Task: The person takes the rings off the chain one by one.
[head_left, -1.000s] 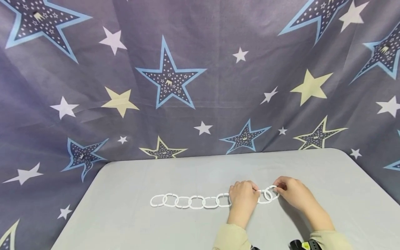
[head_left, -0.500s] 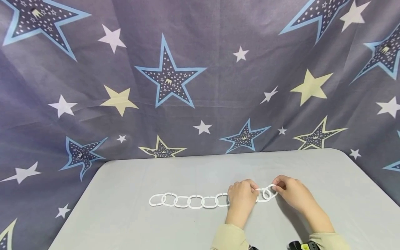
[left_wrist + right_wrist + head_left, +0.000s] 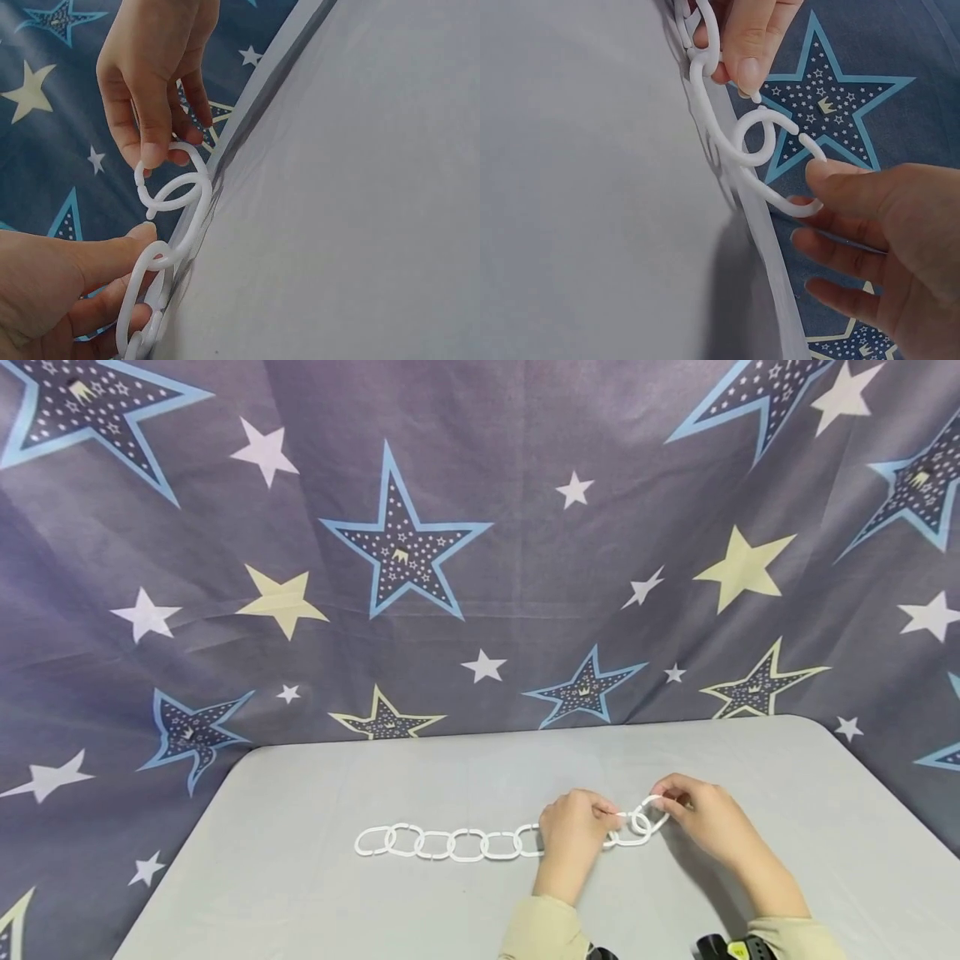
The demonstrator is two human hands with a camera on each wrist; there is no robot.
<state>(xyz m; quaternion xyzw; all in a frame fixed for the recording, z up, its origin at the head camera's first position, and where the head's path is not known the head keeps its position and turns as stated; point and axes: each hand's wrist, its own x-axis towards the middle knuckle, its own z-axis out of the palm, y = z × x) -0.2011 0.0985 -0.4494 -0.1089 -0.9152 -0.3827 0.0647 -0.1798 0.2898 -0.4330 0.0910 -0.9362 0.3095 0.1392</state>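
White chain [image 3: 485, 845] of linked oval rings runs left to right across the pale grey counter [image 3: 375, 910], roughly mid-depth. Left stretch lies flat, right end raised off the surface, nearer the right side. Left hand [image 3: 572, 835] covers part of the chain, thumb and fingers pinching the next-to-last link [image 3: 710, 120]; the tip of that link pokes out just past the thumb. Right hand [image 3: 705, 818], to the right, pinches the end link [image 3: 784, 204] between thumb and index finger, other fingers bent and apart from it. End link loops through the next-to-last one, hangs tilted, small gap showing in its ring near the right thumb. Hands near each other, apart. Some links hidden under the left hand in the head view. Pale yellowish sleeves [image 3: 546, 931] on both arms, black device [image 3: 712, 947] at the right wrist. Dark purplish-grey star-print cloth [image 3: 487, 568] on the far side.
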